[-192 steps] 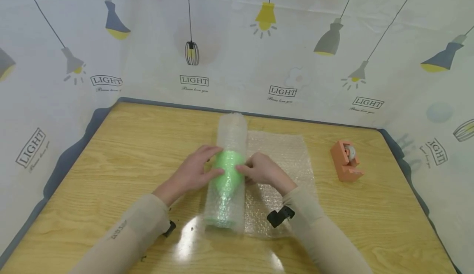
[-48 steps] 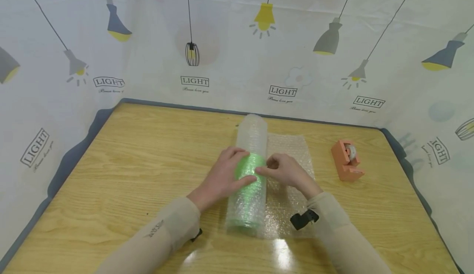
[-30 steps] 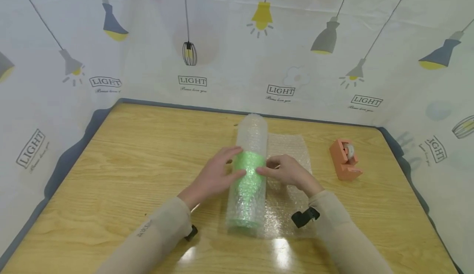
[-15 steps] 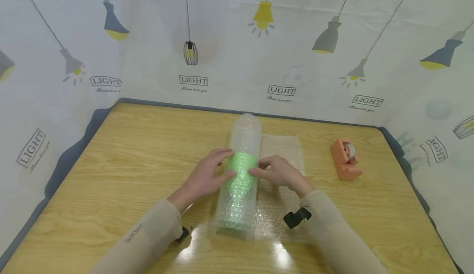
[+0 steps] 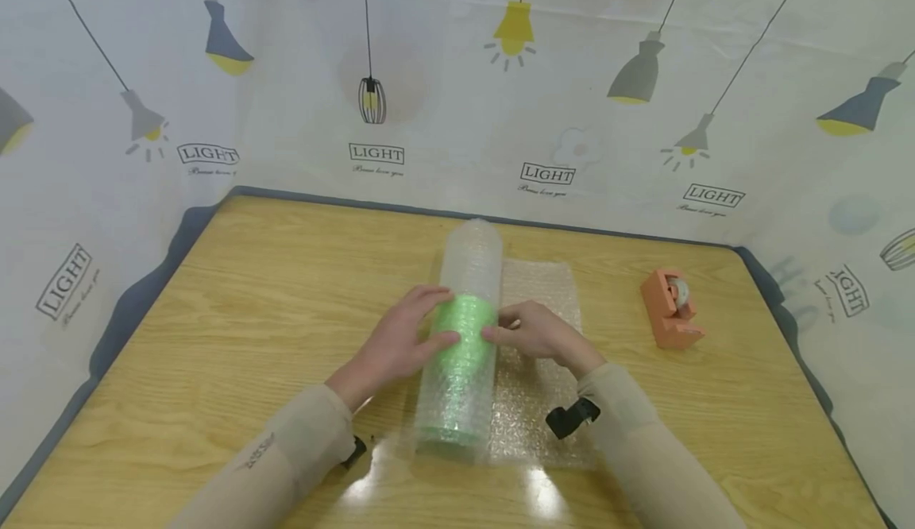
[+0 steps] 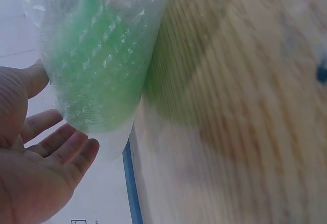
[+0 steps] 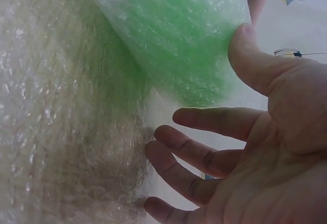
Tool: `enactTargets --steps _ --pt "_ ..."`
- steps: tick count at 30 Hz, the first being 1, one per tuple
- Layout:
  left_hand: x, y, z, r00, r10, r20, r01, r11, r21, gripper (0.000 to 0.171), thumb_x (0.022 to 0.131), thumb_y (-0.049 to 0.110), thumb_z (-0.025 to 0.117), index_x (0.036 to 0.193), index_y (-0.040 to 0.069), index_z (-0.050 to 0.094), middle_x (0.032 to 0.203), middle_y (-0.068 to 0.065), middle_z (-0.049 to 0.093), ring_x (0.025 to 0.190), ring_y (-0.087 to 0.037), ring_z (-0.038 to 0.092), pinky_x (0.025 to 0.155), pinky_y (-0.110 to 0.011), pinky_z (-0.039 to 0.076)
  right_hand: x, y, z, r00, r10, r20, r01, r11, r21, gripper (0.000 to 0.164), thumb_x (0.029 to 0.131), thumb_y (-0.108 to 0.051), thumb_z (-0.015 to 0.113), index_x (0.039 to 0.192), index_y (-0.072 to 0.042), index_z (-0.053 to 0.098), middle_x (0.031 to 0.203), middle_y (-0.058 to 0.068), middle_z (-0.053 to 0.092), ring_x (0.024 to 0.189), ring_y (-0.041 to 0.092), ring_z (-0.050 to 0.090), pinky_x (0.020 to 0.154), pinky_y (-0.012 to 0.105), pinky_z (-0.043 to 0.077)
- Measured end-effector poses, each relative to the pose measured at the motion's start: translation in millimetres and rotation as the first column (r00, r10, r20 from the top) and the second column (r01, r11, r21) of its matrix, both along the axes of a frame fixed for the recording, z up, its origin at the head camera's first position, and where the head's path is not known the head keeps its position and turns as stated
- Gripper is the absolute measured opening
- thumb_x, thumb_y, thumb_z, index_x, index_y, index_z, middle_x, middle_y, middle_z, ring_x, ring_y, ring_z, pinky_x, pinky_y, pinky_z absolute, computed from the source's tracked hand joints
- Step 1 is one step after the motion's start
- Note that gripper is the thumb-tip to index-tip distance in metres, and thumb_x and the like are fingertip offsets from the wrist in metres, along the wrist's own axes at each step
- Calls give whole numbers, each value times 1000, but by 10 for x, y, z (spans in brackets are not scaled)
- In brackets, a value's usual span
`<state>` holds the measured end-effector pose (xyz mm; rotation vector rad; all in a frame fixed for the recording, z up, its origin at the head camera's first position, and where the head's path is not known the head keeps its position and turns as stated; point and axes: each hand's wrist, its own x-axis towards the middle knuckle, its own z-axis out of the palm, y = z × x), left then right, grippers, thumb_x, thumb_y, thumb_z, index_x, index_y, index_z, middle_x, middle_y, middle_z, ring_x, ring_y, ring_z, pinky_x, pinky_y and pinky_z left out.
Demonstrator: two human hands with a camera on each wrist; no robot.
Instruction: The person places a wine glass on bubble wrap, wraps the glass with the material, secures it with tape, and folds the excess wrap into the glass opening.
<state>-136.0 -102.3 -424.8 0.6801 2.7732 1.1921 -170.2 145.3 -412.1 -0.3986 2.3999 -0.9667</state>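
A green object (image 5: pixel 463 338) of a kind I cannot tell shows through layers of bubble wrap (image 5: pixel 472 263), rolled into a long tube lying on the table. My left hand (image 5: pixel 391 342) lies along the roll's left side, its fingers and thumb touching the wrap. At the right side, my right hand (image 5: pixel 536 330) rests its thumb on the roll. Its fingers, loosely bent and apart in the right wrist view, are by the roll's lower side. A flat stretch of bubble wrap sheet (image 5: pixel 532 410) runs out from under the roll to the right, partly below my right forearm.
An orange tape dispenser (image 5: pixel 670 310) with a roll of tape stands on the right of the wooden table (image 5: pixel 286 275). A pale cloth (image 5: pixel 443 60) printed with lamps encloses the back and sides.
Between 6.4 and 1.6 seconds ago the roll went right across the table. Since one second ago it has shifted slightly left together with both hands and the flat sheet. The tape dispenser stays put.
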Motion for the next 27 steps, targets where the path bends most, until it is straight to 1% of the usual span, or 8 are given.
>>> enactTargets --steps 4,6,9,12,15,17,22,27 --pt "-6 32 20 1000 -2 -7 2 1000 -3 63 95 31 76 148 6 53 153 -13 50 141 -33 48 119 -53 39 4 14 8 1000 -16 21 16 1000 4 45 103 -35 65 132 -1 68 131 20 68 119 39 65 88 46 61" --pt "-5 49 32 1000 -4 -11 4 1000 -2 62 95 30 76 147 5 53 152 -13 51 140 -33 48 119 -52 38 9 21 27 1000 -11 19 11 1000 10 46 103 -34 66 133 1 67 132 21 67 120 41 65 89 48 61" --pt "-2 75 44 1000 -6 -16 6 1000 5 61 94 30 76 145 4 54 151 -13 52 140 -33 49 119 -52 39 21 23 59 1000 -23 15 23 999 32 48 102 -34 67 132 3 66 131 22 67 121 41 64 91 49 60" --pt "0 102 41 1000 -7 -13 7 1000 16 61 94 30 77 145 5 55 150 -12 52 139 -33 49 119 -52 39 38 31 94 999 -52 4 51 996 66 49 100 -35 70 129 5 65 128 23 66 117 39 64 90 48 60" --pt "2 116 31 1000 -3 -12 3 1000 17 61 94 30 77 145 5 55 150 -11 52 139 -32 49 119 -51 39 51 30 111 997 -81 -19 82 992 92 47 98 -35 72 121 5 66 123 22 67 112 37 65 88 46 61" --pt "3 124 23 1000 2 -17 -1 1000 13 61 93 31 77 145 5 55 150 -11 52 139 -32 49 119 -51 39 59 34 115 996 -85 -37 88 991 100 44 97 -35 73 117 4 66 120 21 68 110 35 66 86 45 61" --pt "-1 157 20 1000 11 -13 -11 1000 5 61 93 32 78 144 7 56 151 -9 52 140 -30 48 119 -50 39 79 63 141 995 -74 -59 80 993 90 41 97 -36 73 113 2 69 117 19 70 109 35 67 87 45 61" --pt "1 192 41 1000 6 4 -6 1000 4 62 93 34 78 145 9 56 152 -6 51 143 -28 45 120 -49 37 77 106 183 997 -73 -35 74 996 51 40 95 -36 75 113 0 70 119 19 71 109 34 69 84 43 62"
